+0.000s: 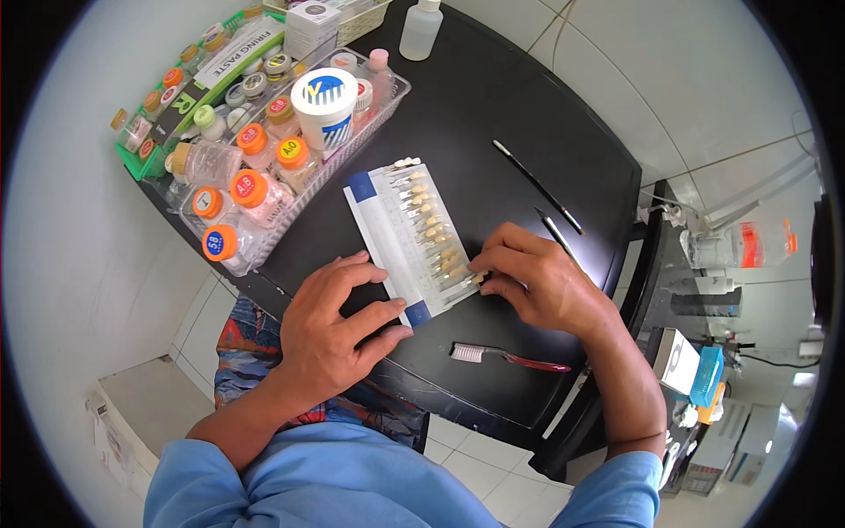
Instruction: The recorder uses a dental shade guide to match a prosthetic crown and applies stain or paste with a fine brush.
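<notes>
A long white shade guide (387, 238) with blue end blocks and a row of tooth-coloured tabs lies slanting on the black table (440, 106). My left hand (330, 321) has its fingers spread, fingertips resting on the guide's left edge and lower blue end. At the guide's lower right, my right hand (537, 282) pinches a tooth tab (477, 279), partly hidden by the fingers. A red-handled toothbrush (515, 359) lies below the guide. Two thin tools, a dark rod (537, 185) and a silver-and-black one (555, 231), lie to the right, the second partly behind my right hand.
A clear basket (282, 238) of jars with orange lids, a green basket (141, 163) and a white bottle (418, 35) stand along the left and back. A side counter on the right holds a plastic bottle (731, 245), a white box (672, 361) and a blue box (707, 377).
</notes>
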`<state>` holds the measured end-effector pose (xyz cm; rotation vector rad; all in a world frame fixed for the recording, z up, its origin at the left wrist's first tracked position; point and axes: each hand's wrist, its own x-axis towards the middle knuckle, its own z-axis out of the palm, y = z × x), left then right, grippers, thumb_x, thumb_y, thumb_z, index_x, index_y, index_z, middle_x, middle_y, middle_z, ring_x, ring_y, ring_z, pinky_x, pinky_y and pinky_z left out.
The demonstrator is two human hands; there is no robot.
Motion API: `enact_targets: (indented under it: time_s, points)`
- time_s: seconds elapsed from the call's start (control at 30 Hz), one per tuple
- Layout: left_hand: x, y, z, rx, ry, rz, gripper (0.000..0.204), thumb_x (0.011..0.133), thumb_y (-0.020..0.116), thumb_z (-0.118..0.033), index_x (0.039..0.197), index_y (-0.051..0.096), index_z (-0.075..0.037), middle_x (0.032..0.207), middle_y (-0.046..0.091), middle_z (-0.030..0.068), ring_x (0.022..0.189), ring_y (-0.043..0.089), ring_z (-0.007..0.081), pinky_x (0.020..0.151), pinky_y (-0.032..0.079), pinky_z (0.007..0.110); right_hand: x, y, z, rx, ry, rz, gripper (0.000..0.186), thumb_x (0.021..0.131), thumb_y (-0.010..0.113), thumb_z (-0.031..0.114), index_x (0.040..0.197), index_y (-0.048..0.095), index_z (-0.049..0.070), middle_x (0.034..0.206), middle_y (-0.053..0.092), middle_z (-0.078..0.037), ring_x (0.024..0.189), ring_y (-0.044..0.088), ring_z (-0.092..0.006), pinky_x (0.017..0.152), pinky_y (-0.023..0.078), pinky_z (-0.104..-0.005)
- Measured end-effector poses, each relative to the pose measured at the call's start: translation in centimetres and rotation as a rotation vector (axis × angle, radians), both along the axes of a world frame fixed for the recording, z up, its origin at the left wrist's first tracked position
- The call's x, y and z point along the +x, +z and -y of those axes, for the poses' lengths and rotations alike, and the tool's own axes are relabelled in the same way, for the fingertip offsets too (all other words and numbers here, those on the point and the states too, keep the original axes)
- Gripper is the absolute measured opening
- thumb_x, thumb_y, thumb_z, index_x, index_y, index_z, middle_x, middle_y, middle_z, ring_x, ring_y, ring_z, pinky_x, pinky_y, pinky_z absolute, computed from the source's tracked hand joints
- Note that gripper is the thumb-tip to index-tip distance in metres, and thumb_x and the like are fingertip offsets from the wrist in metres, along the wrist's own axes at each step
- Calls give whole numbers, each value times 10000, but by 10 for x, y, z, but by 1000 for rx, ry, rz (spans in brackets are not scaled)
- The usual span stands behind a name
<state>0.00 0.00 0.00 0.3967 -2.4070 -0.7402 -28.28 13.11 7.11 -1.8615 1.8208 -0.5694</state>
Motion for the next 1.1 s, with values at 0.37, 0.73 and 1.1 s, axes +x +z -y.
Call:
enact_targets:
  time_s: [0.37,0.73,1.1]
  points:
    - [-4,-1,-2,4,22,-13,320,786,977,-251,1072,869,-158,1290,702,71,1306,700,377,1070,577,504,1,-1,0,-43,30,-32,184,907,845,2,1067,754,4,1040,665,-134,841,728,-367,735,572,-473]
    - [-4,-1,-1,-15,20,-13,365,733,1003,-230,1059,855,-158,1281,710,88,1297,704,396,1049,593,510,1,4,1,-17,-19,-2,144,937,796,-21,1074,765,11,1060,705,-139,906,743,-342,782,601,-438]
    - [-4,-1,-2,-19,20,-19,365,737,1005,-233,1062,856,-155,1279,710,89,1297,704,398,1048,595,509,-6,0,-1,-31,17,-54,199,911,788,-41,1086,738,39,1003,697,-133,883,738,-370,754,574,-475]
